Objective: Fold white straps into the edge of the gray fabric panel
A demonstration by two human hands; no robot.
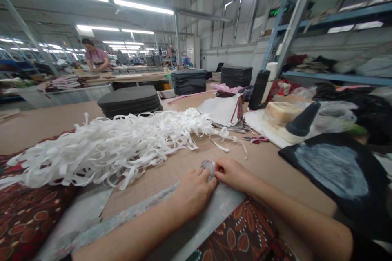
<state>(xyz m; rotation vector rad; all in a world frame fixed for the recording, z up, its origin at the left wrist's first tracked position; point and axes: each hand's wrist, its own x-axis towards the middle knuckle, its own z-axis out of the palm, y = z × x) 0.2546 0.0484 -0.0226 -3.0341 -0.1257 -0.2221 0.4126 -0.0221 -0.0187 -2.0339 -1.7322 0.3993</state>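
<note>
My left hand [193, 191] and my right hand [232, 172] meet near the front of the brown table [43, 124]. Both pinch a small grey patterned piece [208, 166] between their fingertips, fingers closed on it. Under the hands lies a pale grey strip of material [171, 218] running toward the lower left. A big heap of white strips [113, 142] lies just beyond the hands, to the left.
Dark patterned fabric [27, 216] covers the left front corner. A black sheet with a grey patch [333, 171] lies right. Stacks of dark soles [130, 100] stand behind, scissors [257, 139] near the heap, a black bottle [259, 89], blue shelving [337, 20]. A person [95, 58] works far left.
</note>
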